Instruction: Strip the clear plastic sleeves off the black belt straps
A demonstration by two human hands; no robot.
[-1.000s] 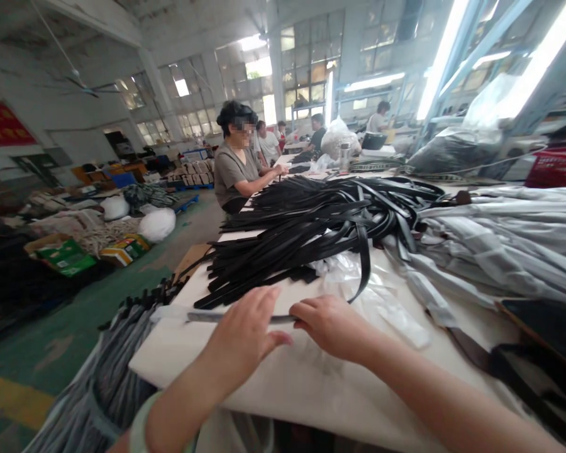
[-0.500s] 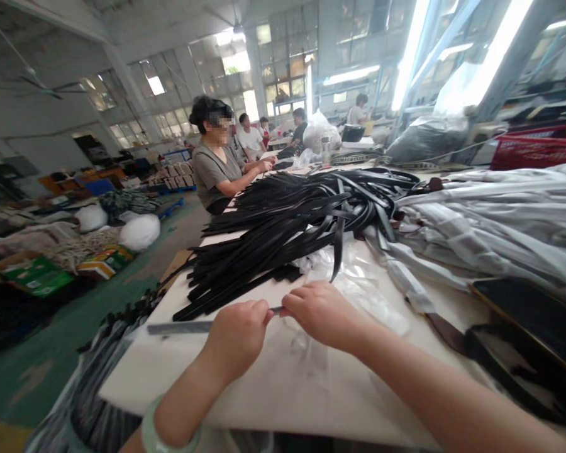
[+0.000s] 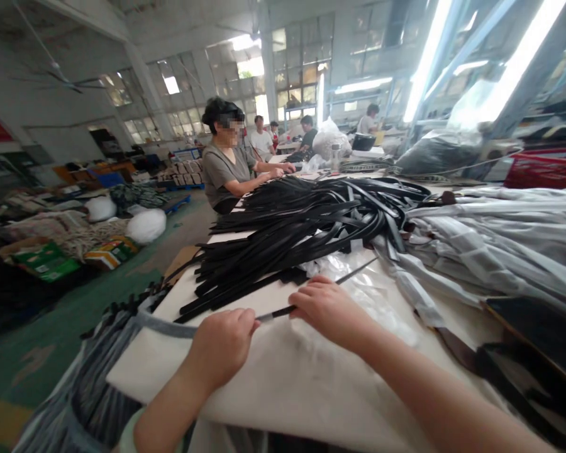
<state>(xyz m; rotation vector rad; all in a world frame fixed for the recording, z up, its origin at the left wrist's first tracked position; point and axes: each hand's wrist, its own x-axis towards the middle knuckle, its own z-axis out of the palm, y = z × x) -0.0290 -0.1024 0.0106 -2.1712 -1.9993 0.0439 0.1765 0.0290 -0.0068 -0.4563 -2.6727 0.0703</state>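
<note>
My left hand [image 3: 221,346] is closed on a long strap, at the end of a greyish, see-through plastic cover [image 3: 165,326] around it. Leftward, the covered part curves over the table's edge. Bare black strap [image 3: 283,311] shows between my two hands. My right hand [image 3: 325,311] pinches that bare part, and a thin black tail sticks out beyond it, up and to the right. Just past my hands lies a big heap of black straps [image 3: 273,245]. Clear plastic sleeves [image 3: 353,286] lie crumpled beside my right hand.
White-wrapped straps [image 3: 509,233] cover the table's right side, with a dark flat item [image 3: 538,333] nearer me. Covered straps [image 3: 99,377] hang at the left edge. A co-worker [image 3: 226,157] handles straps across the table. Behind stands a red crate [image 3: 544,167].
My hands have drawn apart, and more bare black strap shows between them. A tail of strap now shows past my right hand. The covered part at left now bends over the edge.
</note>
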